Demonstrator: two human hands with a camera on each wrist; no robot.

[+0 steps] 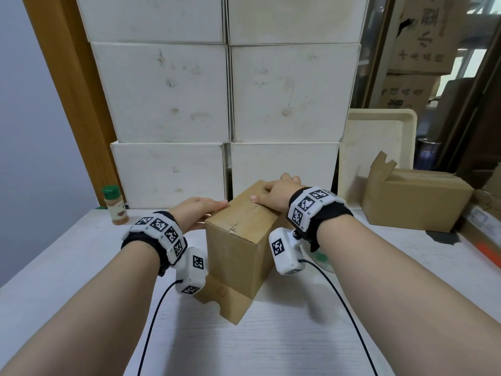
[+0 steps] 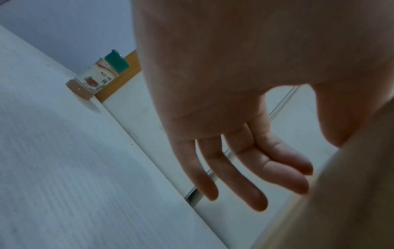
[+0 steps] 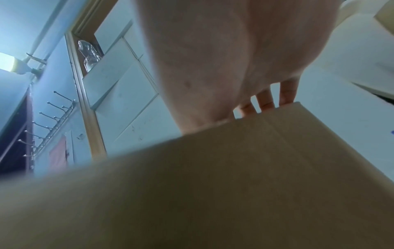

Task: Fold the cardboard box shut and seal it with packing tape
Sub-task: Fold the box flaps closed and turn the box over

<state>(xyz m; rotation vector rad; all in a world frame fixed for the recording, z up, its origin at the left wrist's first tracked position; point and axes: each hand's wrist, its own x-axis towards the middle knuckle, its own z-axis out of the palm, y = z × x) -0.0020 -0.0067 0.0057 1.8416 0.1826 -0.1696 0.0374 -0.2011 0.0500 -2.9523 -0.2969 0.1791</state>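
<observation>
A tall brown cardboard box (image 1: pixel 238 240) stands on the white table (image 1: pixel 298 343), its top flaps folded down flat. A loose flap juts out at its bottom near edge. My right hand (image 1: pixel 276 191) lies palm down on the top, with its fingers (image 3: pixel 265 101) reaching the far edge of the box (image 3: pixel 213 185). My left hand (image 1: pixel 199 210) is beside the upper left side of the box, fingertips at the top edge. In the left wrist view its fingers (image 2: pixel 245 168) are straight and hold nothing, with the box (image 2: pixel 341 210) at the right. No tape is plainly in view.
A green-capped spice jar (image 1: pixel 116 206) stands at the back left. Stacked white boxes (image 1: pixel 173 93) form a wall behind. A second cardboard box (image 1: pixel 414 202) and a leaning cream tray (image 1: pixel 379 137) sit at the back right. A green-and-clear object (image 1: pixel 322 258) is half hidden behind my right wrist.
</observation>
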